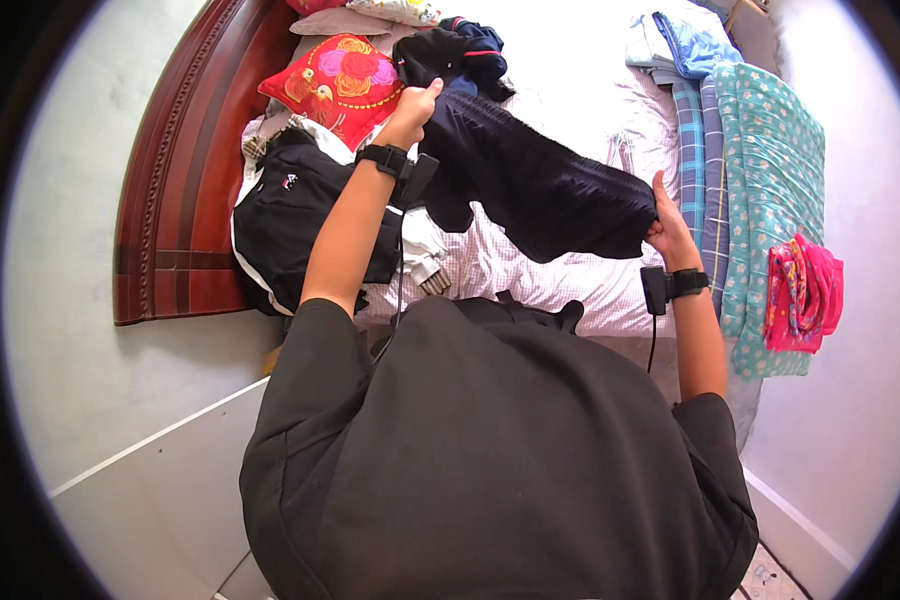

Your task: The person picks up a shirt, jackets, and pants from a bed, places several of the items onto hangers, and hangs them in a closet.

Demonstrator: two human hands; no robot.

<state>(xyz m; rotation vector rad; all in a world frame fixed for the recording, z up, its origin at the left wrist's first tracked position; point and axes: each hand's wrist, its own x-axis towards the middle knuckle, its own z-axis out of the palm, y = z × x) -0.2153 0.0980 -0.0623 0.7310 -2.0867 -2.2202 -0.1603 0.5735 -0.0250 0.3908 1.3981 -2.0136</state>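
Observation:
A pair of dark navy shorts (540, 185), with a gathered elastic edge along the top, is stretched between my two hands over the bed. My left hand (416, 108) is closed on the upper left end. At the lower right end, my right hand (667, 228) grips the other side, thumb pointing up and fingers partly hidden by the cloth. The shorts slant down toward the right, and their lower edge hangs loose above the sheet. A black garment with white cloth under it (305, 215) lies to the left of my left forearm.
Behind my left hand are a red embroidered cushion (335, 85) and a dark clothing heap (450, 52). A brown wooden headboard (175, 200) borders the left. Folded teal floral bedding (770, 170), topped by pink folded cloth (808, 292), lines the right. The checked bedsheet (590, 295) lies below.

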